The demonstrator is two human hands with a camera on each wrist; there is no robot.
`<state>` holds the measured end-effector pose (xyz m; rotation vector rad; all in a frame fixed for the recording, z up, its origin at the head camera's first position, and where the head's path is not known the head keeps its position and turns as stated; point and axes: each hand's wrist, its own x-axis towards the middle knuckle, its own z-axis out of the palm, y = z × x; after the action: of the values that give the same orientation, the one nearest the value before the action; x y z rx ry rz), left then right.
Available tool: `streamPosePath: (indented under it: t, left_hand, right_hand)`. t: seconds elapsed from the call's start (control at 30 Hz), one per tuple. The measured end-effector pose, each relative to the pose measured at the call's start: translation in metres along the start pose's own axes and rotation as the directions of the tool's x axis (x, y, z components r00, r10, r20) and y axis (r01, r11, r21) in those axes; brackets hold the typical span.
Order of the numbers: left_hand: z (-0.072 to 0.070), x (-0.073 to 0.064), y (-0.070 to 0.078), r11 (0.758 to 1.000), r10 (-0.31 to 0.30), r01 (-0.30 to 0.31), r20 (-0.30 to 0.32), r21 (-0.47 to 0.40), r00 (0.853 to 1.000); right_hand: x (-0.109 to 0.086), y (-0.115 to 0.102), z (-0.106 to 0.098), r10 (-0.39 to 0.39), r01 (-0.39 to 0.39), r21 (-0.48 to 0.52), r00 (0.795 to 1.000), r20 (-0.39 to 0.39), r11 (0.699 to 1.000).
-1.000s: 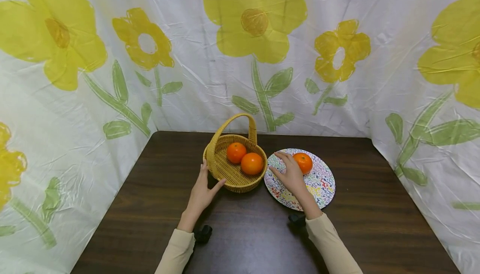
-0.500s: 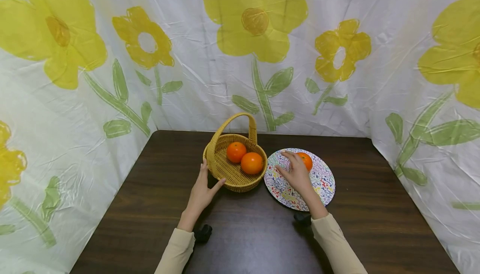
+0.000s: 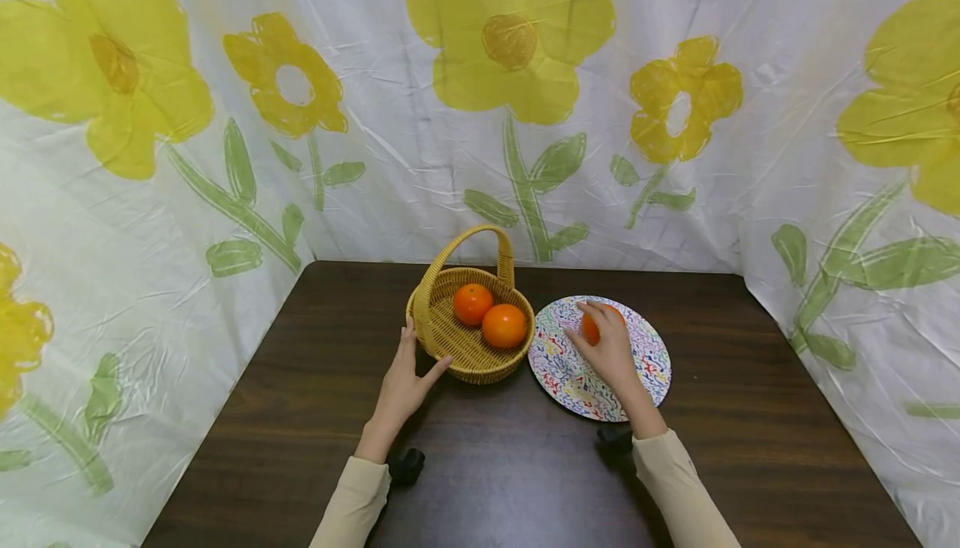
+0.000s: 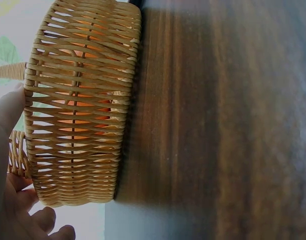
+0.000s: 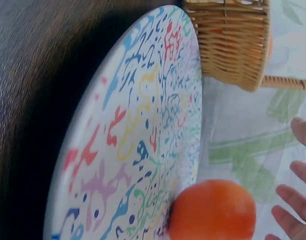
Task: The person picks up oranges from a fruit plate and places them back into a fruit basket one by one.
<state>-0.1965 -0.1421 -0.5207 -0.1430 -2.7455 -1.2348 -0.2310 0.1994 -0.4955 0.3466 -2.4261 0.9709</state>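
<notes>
My left hand [image 3: 399, 390] touches the near left of a yellow wicker basket [image 3: 480, 371], thumb and fingers spread along its rim. Two oranges [image 3: 472, 305] lie inside the basket, beneath its arched handle. To the right, a round plate [image 3: 555, 373] with colourful squiggles carries a third orange [image 5: 212, 212], near its far side. Above that fruit hovers my right hand [image 3: 613, 356], which partly covers it in the head view. In the right wrist view the fingers [image 5: 295, 202] are spread, with a gap between them and the orange.
Both items stand on a dark wooden table [image 3: 315, 415], the basket close beside the plate. A white curtain [image 3: 390, 156] printed with yellow flowers hangs behind and along both sides. Dark wrist cameras [image 3: 407, 466] sit under the wrists.
My right hand has moved rightward across the plate, from the left of the orange to over it, covering more of it. The left hand and the basket have stayed in place.
</notes>
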Motion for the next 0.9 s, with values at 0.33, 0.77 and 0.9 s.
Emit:
streamPosePath:
  t: [0.33,0.77,0.9]
  left_hand:
    - [-0.001,-0.001,0.001,1.000,-0.003,0.003,0.002,0.002,1.000]
    - [0.000,-0.001,0.000,1.000,-0.003,0.003,0.001,-0.009,1.000]
    - [-0.001,-0.001,0.001,1.000,-0.006,0.006,0.003,-0.011,1.000]
  right_hand:
    - [-0.003,0.008,-0.005,0.056,-0.056,-0.017,0.998,-0.004,0.998]
    - [-0.007,0.021,-0.013,0.146,-0.146,-0.007,0.989,-0.001,0.989]
    - [-0.009,0.025,-0.014,0.164,-0.164,-0.007,0.986,0.006,0.986]
